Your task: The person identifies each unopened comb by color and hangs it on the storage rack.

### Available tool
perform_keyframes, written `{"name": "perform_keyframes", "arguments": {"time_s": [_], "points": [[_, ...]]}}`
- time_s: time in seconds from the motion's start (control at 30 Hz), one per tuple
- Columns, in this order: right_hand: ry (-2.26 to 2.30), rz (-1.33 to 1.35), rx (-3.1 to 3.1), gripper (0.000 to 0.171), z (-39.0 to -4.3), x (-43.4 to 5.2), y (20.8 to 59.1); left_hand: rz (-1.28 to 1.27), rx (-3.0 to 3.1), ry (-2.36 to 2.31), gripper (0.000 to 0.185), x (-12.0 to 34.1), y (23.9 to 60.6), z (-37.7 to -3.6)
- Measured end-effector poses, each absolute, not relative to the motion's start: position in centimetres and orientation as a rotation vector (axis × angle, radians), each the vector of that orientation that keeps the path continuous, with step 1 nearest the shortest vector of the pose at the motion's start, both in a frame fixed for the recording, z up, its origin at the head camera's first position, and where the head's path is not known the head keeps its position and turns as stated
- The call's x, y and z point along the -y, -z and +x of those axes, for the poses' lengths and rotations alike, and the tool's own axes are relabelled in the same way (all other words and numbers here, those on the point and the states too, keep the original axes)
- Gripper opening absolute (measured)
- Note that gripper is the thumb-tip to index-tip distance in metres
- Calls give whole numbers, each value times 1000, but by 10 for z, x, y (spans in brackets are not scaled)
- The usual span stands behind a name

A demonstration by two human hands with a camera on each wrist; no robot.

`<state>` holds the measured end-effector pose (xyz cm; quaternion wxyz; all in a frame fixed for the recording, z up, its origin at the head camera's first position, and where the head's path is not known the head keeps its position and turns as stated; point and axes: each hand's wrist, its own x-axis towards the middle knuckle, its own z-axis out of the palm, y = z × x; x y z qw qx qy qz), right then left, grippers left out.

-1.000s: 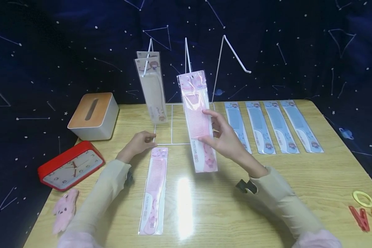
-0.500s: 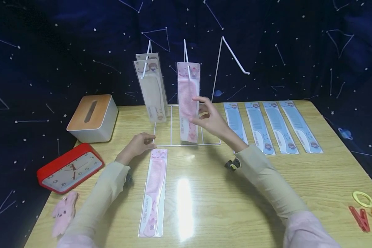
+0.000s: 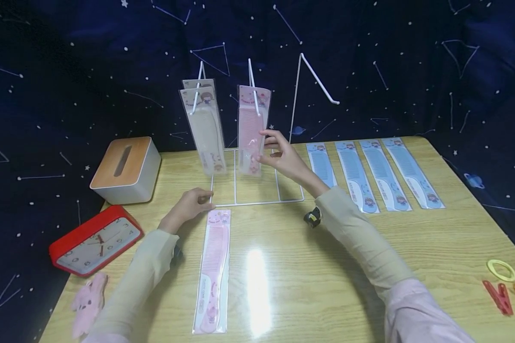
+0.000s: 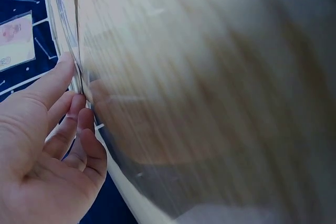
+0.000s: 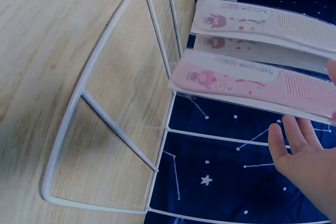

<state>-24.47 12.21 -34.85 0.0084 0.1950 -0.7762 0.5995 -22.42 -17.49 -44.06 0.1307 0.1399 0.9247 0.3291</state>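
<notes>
- Since the white wire rack [image 3: 257, 204] seems only to stand on the wooden surface [image 3: 313, 286], your left hand [image 3: 189, 207] pinches its front-left corner in the head view, presumably to keep it steady.
- There too, your right hand [image 3: 283, 159] pinches one pink comb packet [image 3: 249, 131] by its right edge, low down; the tip of the middle hook [image 3: 256, 102] shows in front of its header, so a low grasp probably keeps your fingers clear of the wire.
- Count around it: three hooks, two cream comb packets [image 3: 207, 136] on the left one, four blue comb packets [image 3: 355, 174] in a row at right, likely spaced for easy picking, one second pink comb packet [image 3: 212, 271] flat before you, one tissue box [image 3: 126, 166], one red clock [image 3: 96, 240].
- Left wrist view: your thumb and fingertips meet at a thin edge; blur hides exactly what.
- Right wrist view: two cream packets, one pink, your fingers beside its edge, the pinch partly cut off.
</notes>
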Motion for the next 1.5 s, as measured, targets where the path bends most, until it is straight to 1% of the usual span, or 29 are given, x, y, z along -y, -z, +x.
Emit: {"name": "perform_keyframes", "arguments": {"time_s": [0.43,0.6,0.73,0.87,1.0,1.2,1.37,1.5], "points": [[-1748,511,2541,57,-236,-127,360,423,-2699,-946,50,176,441,-224],[-1762,485,2563,58,-229,-128,368,435,-2701,-939,51,176,442,-224],[-1783,468,2601,59,-217,-126,378,438,-2699,-953,50,177,443,-224],[-1771,475,2671,59,-195,-116,390,452,-2693,-972,50,177,443,-226],[-1780,561,2756,62,-167,-100,402,451,-2695,-971,51,177,442,-227],[-1706,775,2979,66,-133,-71,416,474,-2708,-963,50,175,439,-227],[-1443,962,3135,66,-118,-49,422,473,-2702,-968,50,175,438,-227],[-1181,1024,3180,64,-111,-34,424,464,-2696,-967,50,176,438,-226]]}}
